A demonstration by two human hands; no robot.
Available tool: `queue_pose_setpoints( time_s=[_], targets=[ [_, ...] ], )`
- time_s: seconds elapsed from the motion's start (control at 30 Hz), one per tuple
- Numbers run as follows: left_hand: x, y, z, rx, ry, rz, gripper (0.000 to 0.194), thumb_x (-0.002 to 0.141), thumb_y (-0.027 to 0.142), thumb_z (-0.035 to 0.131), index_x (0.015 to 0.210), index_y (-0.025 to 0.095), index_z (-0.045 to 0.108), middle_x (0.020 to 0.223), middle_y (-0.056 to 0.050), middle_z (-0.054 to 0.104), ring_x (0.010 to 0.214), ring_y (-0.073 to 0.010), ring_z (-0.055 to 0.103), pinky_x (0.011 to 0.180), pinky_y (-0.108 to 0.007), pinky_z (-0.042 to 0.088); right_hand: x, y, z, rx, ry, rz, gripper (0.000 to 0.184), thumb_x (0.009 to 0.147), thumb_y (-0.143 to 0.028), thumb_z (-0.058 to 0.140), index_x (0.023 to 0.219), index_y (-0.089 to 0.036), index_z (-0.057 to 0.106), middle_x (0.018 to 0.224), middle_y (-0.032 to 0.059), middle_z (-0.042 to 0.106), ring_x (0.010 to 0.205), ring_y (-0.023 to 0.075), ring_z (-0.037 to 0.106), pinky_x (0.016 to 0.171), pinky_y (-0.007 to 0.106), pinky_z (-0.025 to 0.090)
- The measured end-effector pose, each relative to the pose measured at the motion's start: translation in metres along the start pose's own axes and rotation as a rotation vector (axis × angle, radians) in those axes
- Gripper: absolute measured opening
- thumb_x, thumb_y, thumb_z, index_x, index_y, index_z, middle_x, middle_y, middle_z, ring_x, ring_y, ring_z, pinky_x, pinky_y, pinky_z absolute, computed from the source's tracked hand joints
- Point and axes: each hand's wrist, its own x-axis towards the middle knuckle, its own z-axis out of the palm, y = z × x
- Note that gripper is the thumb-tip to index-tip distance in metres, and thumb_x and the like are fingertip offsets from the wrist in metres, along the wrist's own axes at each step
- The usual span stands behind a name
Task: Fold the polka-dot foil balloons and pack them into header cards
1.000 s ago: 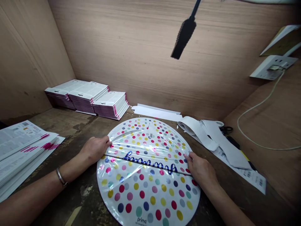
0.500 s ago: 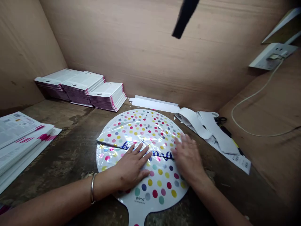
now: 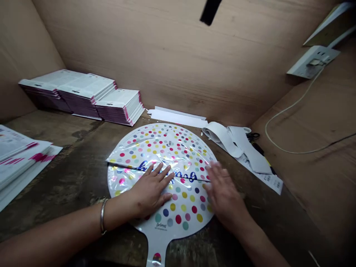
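Note:
A flat, uninflated foil balloon with coloured polka dots and blue script lettering lies on the worktop, its tail pointing toward me. Its upper part is folded over, leaving a crease edge across the middle. My left hand rests open on the balloon left of centre, fingers spread over part of the lettering. At the balloon's right edge is my right hand, open with fingers stretched out, palm toward the foil and slightly blurred. Neither hand grips anything.
Stacks of printed cards stand at the back left, with more printed sheets at the near left. White paper strips lie along the back wall. A label roll and scissors sit at right, below a wall socket.
Both hands let go of the balloon's side edges. The left moved inward and flattened onto the foil; the right flattened near the right edge. The view shifted, and the tail came into sight.

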Motion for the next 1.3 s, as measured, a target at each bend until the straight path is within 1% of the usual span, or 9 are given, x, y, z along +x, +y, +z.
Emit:
queue_pose_setpoints(
  time_s=[0.17, 0.37, 0.47, 0.57, 0.7, 0.93, 1.07, 1.17, 1.3],
  targets=[
    [-0.020, -0.020, -0.009, -0.011, -0.038, -0.028, 0.064, 0.090, 0.050, 0.041, 0.144, 0.020, 0.025, 0.150, -0.010, 0.020, 0.139, -0.0290, 0.015, 0.111, -0.049, 0.016, 0.023, -0.039, 0.018, 0.151, -0.221, -0.184, 0.053, 0.094, -0.033, 0.028, 0.142, -0.012, 0.030, 0.148, 0.0105, 0.027, 0.137, 0.0232, 0.024, 0.110, 0.047, 0.028],
    [-0.120, -0.109, -0.030, 0.166, 0.015, -0.596, 0.066, 0.093, 0.048, 0.029, 0.144, 0.008, 0.023, 0.150, -0.016, 0.018, 0.139, -0.0287, 0.016, 0.111, -0.049, 0.019, 0.023, -0.027, 0.029, 0.152, -0.237, -0.158, 0.055, 0.094, -0.039, 0.027, 0.144, -0.017, 0.025, 0.150, 0.0068, 0.022, 0.137, 0.0240, 0.021, 0.110, 0.049, 0.027],
    [-0.132, -0.111, -0.039, 0.284, 0.217, -0.743, 0.065, 0.090, 0.043, 0.037, 0.139, 0.001, 0.032, 0.148, -0.022, 0.021, 0.138, -0.0344, 0.017, 0.109, -0.051, 0.023, 0.024, -0.031, 0.026, 0.144, -0.251, -0.144, 0.055, 0.094, -0.039, 0.026, 0.143, -0.016, 0.026, 0.150, 0.0068, 0.022, 0.138, 0.0237, 0.021, 0.110, 0.049, 0.025],
    [-0.090, -0.072, -0.039, 0.256, 0.379, -0.400, 0.046, 0.091, 0.030, 0.038, 0.133, 0.011, 0.045, 0.144, -0.015, 0.035, 0.135, -0.0284, 0.027, 0.110, -0.046, 0.023, 0.026, -0.040, 0.019, 0.147, -0.258, -0.131, 0.054, 0.093, -0.038, 0.028, 0.142, -0.015, 0.029, 0.150, 0.0077, 0.023, 0.137, 0.0236, 0.022, 0.111, 0.048, 0.026],
    [-0.017, -0.018, -0.027, 0.028, 0.274, 0.034, 0.036, 0.091, 0.022, 0.043, 0.125, 0.015, 0.051, 0.127, -0.009, 0.055, 0.119, -0.0225, 0.046, 0.103, -0.037, 0.036, 0.026, -0.046, 0.008, 0.160, -0.254, -0.128, 0.053, 0.092, -0.035, 0.033, 0.140, -0.013, 0.036, 0.147, 0.0097, 0.031, 0.135, 0.0238, 0.028, 0.109, 0.046, 0.029],
    [0.009, -0.020, -0.014, -0.041, 0.158, 0.055, 0.026, 0.090, 0.029, 0.047, 0.110, 0.016, 0.058, 0.109, -0.010, 0.060, 0.104, -0.0238, 0.054, 0.091, -0.036, 0.043, 0.033, -0.004, -0.007, 0.103, -0.235, -0.065, 0.064, 0.072, -0.005, 0.044, 0.135, -0.015, 0.045, 0.141, 0.0091, 0.043, 0.131, 0.0236, 0.036, 0.108, 0.043, 0.032],
    [0.008, -0.027, -0.020, 0.004, 0.147, 0.029, 0.023, 0.088, 0.032, 0.050, 0.106, 0.018, 0.057, 0.100, -0.007, 0.062, 0.094, -0.0223, 0.057, 0.083, -0.034, 0.045, 0.031, 0.008, -0.008, 0.018, -0.190, -0.066, 0.048, 0.078, -0.007, 0.040, 0.120, -0.016, 0.059, 0.123, 0.0102, 0.060, 0.120, 0.0264, 0.050, 0.100, 0.043, 0.040],
    [0.010, -0.029, -0.027, 0.059, 0.154, 0.006, 0.026, 0.086, 0.034, 0.054, 0.107, 0.019, 0.056, 0.098, -0.007, 0.063, 0.091, -0.0237, 0.058, 0.080, -0.036, 0.045, 0.014, -0.017, -0.012, -0.068, -0.149, 0.015, 0.040, 0.083, -0.013, 0.038, 0.116, -0.014, 0.060, 0.098, 0.0138, 0.069, 0.089, 0.0266, 0.064, 0.077, 0.039, 0.051],
    [0.012, -0.024, -0.028, 0.069, 0.116, 0.137, 0.015, 0.086, 0.020, 0.053, 0.099, 0.021, 0.059, 0.097, -0.006, 0.064, 0.093, -0.0220, 0.059, 0.093, -0.041, 0.038, -0.012, -0.082, -0.029, -0.058, -0.289, -0.025, 0.042, 0.077, -0.005, 0.041, 0.113, -0.016, 0.060, 0.076, 0.0103, 0.071, 0.063, 0.0223, 0.066, 0.055, 0.029, 0.051]
  ],
)
